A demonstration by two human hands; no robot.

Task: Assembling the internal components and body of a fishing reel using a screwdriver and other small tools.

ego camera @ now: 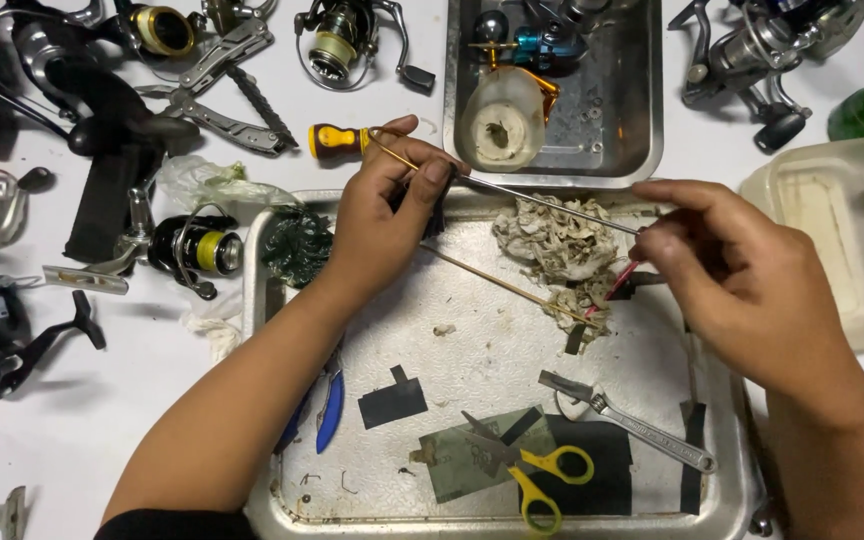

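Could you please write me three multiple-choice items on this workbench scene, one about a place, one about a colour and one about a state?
1. Where do the scissors lie?
A. in the near tray
B. in the far tray
C. on the white table

2. What colour are the scissors' handles?
A. red
B. yellow
C. black

3. How is the thin metal rod held?
A. it lies loose in the tray
B. by the left hand alone
C. between both hands

Answers: 1 A, as they rest near the tray's front edge beside the wrench; 2 B, as both loops are yellow; 3 C, as the left hand pinches one end and the right hand the other, above the crumpled wad.
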